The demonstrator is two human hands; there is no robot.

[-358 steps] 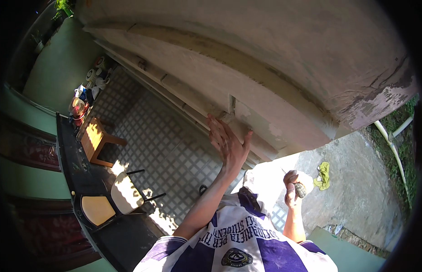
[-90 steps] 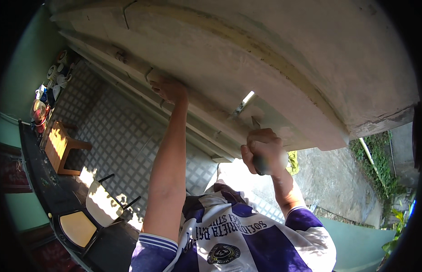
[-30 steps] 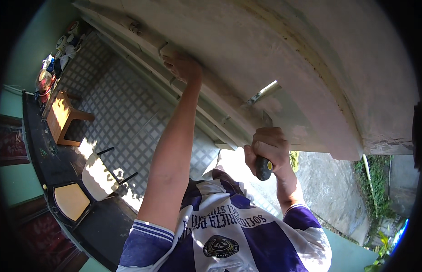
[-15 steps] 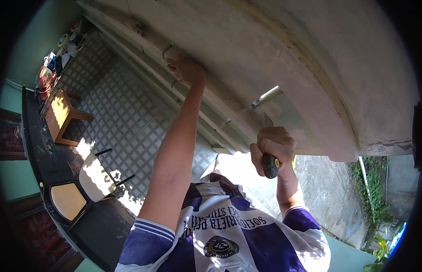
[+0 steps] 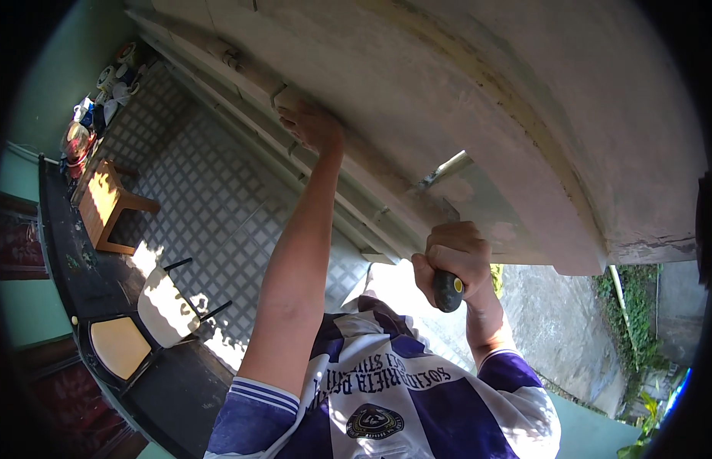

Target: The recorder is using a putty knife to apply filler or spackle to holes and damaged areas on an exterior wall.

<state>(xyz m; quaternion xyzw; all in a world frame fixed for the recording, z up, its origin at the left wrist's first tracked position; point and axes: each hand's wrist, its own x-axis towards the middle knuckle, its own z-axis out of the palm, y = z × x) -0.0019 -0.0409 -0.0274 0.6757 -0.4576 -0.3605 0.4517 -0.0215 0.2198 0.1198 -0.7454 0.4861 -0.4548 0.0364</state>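
Observation:
My right hand is wrapped round the dark handle of a scraper, which has a yellow spot at its butt end. Its flat grey blade sticks out beyond my fist and lies against a pale painted beam; how far it touches I cannot tell. Further left along the same beam, my left hand rests with fingers stretched out on the surface, holding nothing. Close by the left fingertips is a small bent metal piece. A gap with a bright edge opens in the pale structure above the blade.
Below on the left are a tiled floor, a wooden stool, a white chair and a cushioned seat. Buckets and bags stand by the far wall. Sunlit concrete ground and green plants lie at right.
My right hand has shifted slightly left and down with the scraper, its blade still at the beam. My left hand stays on the beam. The whole view has tilted slightly.

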